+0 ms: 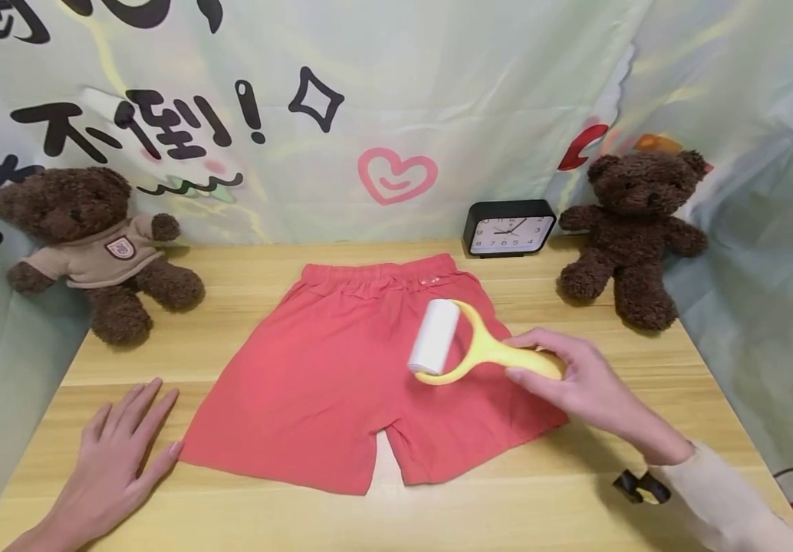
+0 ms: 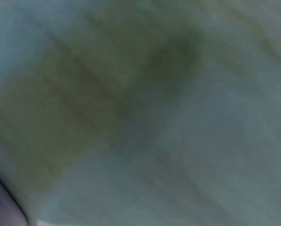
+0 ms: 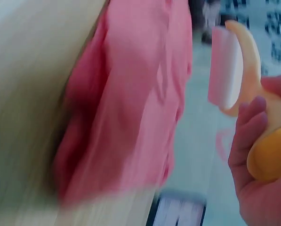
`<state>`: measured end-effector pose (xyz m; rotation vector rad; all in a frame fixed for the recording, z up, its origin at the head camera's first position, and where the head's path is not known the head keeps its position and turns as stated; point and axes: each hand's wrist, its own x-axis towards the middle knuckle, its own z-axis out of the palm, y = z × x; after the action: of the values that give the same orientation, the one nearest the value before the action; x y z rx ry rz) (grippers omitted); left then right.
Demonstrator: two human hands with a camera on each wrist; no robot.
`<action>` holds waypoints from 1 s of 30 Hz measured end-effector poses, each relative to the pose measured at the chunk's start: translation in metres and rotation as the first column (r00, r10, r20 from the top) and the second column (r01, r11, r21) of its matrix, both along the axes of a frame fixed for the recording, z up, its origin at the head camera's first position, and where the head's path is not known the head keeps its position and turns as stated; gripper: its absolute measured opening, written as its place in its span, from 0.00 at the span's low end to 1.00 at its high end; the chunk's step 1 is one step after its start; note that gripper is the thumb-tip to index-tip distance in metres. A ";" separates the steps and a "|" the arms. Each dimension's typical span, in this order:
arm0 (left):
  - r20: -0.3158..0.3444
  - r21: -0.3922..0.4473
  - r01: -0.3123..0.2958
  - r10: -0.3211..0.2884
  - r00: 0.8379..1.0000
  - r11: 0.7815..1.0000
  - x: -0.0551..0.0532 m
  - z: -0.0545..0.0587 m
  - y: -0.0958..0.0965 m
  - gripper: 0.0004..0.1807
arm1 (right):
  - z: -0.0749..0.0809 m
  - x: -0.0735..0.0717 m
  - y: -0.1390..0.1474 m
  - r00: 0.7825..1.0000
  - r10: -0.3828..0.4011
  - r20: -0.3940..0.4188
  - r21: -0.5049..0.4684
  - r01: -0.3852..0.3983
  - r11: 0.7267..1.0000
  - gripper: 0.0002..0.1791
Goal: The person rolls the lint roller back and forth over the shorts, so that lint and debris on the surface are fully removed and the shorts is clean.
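Red shorts [image 1: 314,368] lie spread on the wooden table, waistband toward the back wall. My right hand [image 1: 586,379] grips the yellow handle of a lint roller [image 1: 500,353], whose white roll is over the right half of the shorts. In the right wrist view the lint roller [image 3: 227,68] appears beside the pink-looking shorts [image 3: 135,94], its handle held by the fingers and thumb of my right hand [image 3: 262,188]. My left hand [image 1: 113,456] rests on the table with fingers spread, its thumb tip beside the shorts' left leg hem. The left wrist view is blurred.
A brown teddy bear in a beige top [image 1: 100,245] sits at the back left. A black desk clock [image 1: 510,228] and another brown teddy bear [image 1: 638,230] stand at the back right. A printed cloth [image 1: 493,100] hangs behind the table [image 1: 279,521].
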<state>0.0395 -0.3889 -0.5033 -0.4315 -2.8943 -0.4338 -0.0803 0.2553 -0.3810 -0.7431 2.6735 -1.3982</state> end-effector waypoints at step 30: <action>-0.046 -0.005 -0.101 0.101 0.994 0.995 -0.001 -0.001 0.000 0.51 | -0.030 0.037 -0.268 0.915 0.403 0.027 0.054 -0.404 0.913 0.22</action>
<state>0.0386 -0.3891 -0.5041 -0.2901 -2.8584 -0.3918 -0.0428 -0.0131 -0.4113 -1.1883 2.3484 -1.2059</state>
